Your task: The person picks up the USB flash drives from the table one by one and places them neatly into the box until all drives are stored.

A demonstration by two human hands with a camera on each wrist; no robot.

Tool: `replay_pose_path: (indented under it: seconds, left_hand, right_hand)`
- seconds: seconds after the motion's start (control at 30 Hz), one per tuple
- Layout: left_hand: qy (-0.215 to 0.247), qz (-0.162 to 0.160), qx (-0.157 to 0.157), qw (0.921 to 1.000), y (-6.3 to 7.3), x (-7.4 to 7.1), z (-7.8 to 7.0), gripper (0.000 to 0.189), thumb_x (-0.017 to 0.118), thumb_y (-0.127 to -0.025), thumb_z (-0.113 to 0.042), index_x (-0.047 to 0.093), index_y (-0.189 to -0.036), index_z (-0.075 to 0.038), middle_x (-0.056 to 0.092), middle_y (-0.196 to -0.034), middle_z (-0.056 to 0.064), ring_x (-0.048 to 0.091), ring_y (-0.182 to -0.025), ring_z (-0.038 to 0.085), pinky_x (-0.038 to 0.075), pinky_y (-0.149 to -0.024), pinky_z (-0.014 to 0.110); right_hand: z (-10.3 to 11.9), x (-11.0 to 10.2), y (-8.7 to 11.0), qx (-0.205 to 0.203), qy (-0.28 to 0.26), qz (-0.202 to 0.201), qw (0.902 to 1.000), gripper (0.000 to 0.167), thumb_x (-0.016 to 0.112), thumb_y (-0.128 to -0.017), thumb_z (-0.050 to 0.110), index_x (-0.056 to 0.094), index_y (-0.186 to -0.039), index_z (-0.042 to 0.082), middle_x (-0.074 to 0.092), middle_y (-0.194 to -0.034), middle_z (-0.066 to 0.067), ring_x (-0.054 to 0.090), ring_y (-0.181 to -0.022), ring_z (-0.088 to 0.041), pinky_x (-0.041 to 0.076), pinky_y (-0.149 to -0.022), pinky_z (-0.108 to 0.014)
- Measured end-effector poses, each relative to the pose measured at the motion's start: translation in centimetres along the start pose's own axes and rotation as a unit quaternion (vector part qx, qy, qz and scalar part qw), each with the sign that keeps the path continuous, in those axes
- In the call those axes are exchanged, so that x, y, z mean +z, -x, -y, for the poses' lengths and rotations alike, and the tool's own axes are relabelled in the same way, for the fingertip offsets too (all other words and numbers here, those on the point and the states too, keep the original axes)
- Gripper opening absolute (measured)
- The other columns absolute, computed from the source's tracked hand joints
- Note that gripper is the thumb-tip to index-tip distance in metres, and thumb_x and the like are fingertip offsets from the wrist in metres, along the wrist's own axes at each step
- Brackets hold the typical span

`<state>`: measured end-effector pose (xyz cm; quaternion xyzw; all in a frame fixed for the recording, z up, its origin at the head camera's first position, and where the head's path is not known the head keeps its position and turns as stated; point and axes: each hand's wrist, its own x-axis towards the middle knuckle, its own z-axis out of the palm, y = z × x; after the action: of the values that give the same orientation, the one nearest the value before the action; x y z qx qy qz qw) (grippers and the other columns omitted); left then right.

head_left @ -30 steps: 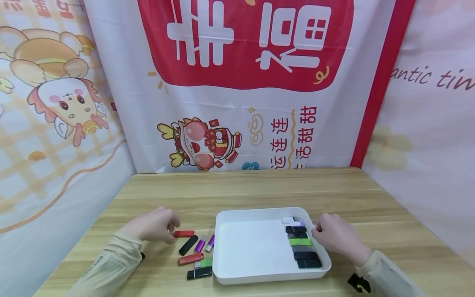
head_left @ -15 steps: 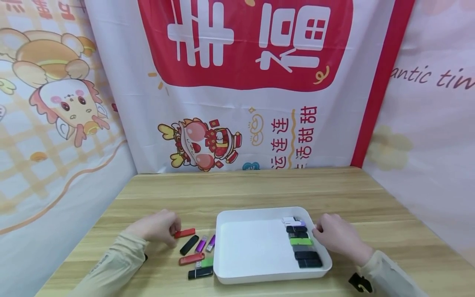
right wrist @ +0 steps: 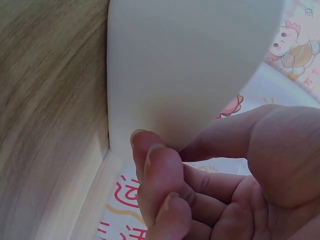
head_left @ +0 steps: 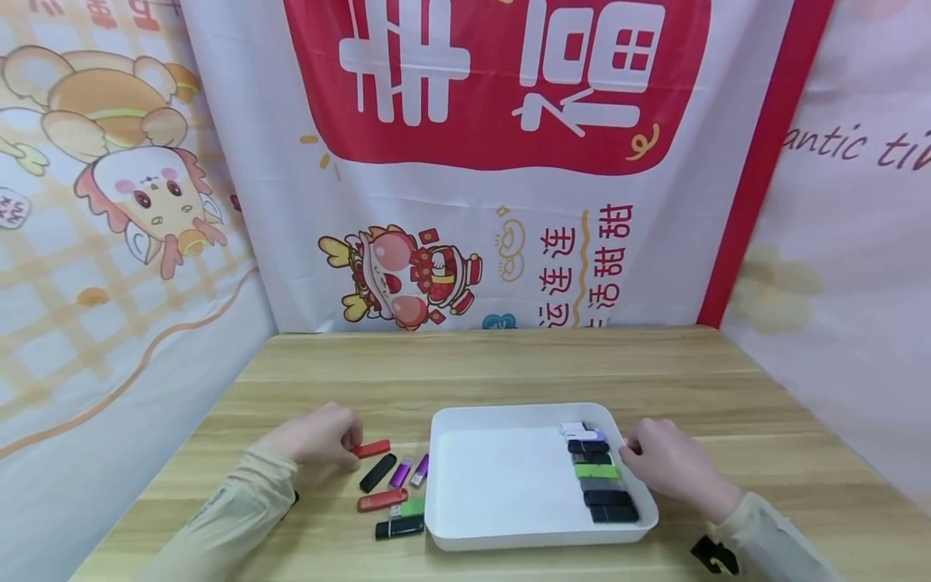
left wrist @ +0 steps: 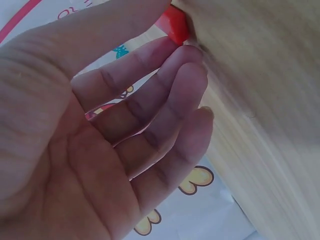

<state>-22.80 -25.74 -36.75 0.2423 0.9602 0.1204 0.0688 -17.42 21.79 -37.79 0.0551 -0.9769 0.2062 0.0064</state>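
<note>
memory stick [head_left: 373, 448], red, is left of the tray [head_left: 541, 540], its end pinched by the loosely curled left hand [head_left: 323, 436]; the right hand [head_left: 669, 461] pinches the tray's rim, probably to steady it

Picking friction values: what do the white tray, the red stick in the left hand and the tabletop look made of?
White tray: probably molded plastic, satin; smooth, rounded corners.
Red stick: likely plastic, fairly glossy; its end catches light in the left wrist view. Coated metal possible.
Tabletop: wood or wood-look laminate, low sheen; long grain streaks, can't tell which.
</note>
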Motion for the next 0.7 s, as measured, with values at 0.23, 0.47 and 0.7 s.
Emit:
replay_pose_path:
  seconds: [0.23, 0.47, 0.7]
  left_hand:
    - [-0.012, -0.002, -0.024, 0.9996, -0.1, 0.13, -0.41, 0.022, 0.084, -0.071, -0.016, 0.063, -0.073, -0.02, 0.055, -0.068, -0.008, 0.052, -0.063, 0.011, 0.045, -0.06, 0.035]
    - [-0.024, -0.015, -0.016, 0.9995, 0.08, 0.22, -0.6, 0.022, 0.083, -0.073, -0.015, 0.061, -0.072, -0.02, 0.054, -0.068, -0.01, 0.051, -0.063, 0.011, 0.045, -0.06, 0.036]
    - [-0.034, -0.019, -0.028, 0.9989, 0.07, 0.3, -0.82, 0.022, 0.082, -0.075, -0.018, 0.061, -0.072, -0.021, 0.053, -0.069, -0.01, 0.051, -0.065, 0.011, 0.045, -0.062, 0.037]
  right_hand:
    - [-0.1, -0.15, 0.1, -0.005, 0.005, -0.003, 1.0, 0.027, 0.065, -0.09, 0.013, 0.06, -0.064, 0.013, 0.047, -0.053, 0.001, 0.045, -0.047, -0.013, 0.033, -0.044, -0.027]
    - [-0.08, -0.18, 0.18, -0.011, 0.008, -0.002, 0.9999, 0.029, 0.064, -0.09, 0.013, 0.058, -0.062, 0.013, 0.045, -0.053, 0.002, 0.044, -0.047, -0.013, 0.032, -0.044, -0.027]
    - [-0.11, -0.19, 0.19, -0.006, 0.004, 0.007, 0.9999, 0.026, 0.064, -0.091, 0.012, 0.061, -0.066, 0.013, 0.048, -0.055, 0.001, 0.045, -0.049, -0.014, 0.034, -0.045, -0.028]
